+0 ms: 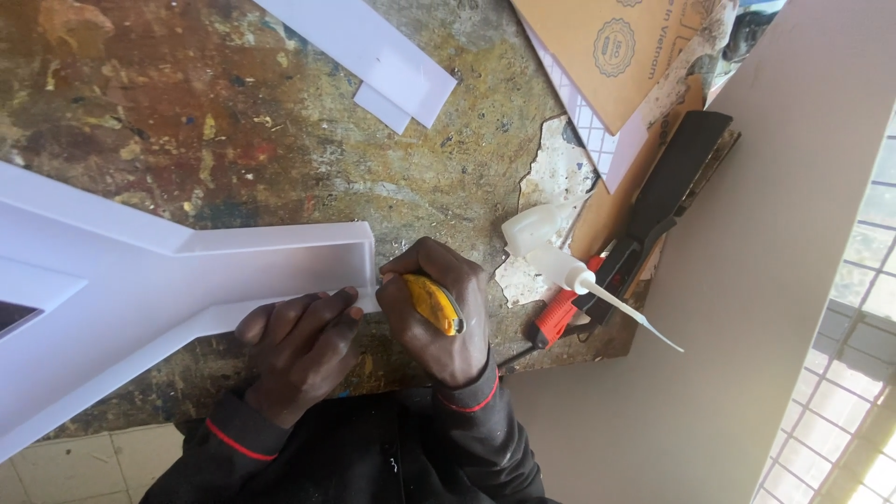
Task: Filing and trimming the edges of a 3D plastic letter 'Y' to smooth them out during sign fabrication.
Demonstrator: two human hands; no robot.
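**Head view: trimming a white panel end**

Nearest, left hand (297,347) pressed flat on white angular panel (140,280), fingers spread. Beside it, right hand (439,313) clenched around yellow knife (432,303) at panel's end. Beyond panel, white strips (383,61) on stained workbench (261,140).

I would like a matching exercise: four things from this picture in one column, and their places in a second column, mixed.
1. yellow-handled knife
2. white channel piece
3. white glue bottle
4. white strips

a. top of the table
b. in the right hand
c. beside a red-and-black tool
d. under the left hand

Pairs: 1-b, 2-d, 3-c, 4-a
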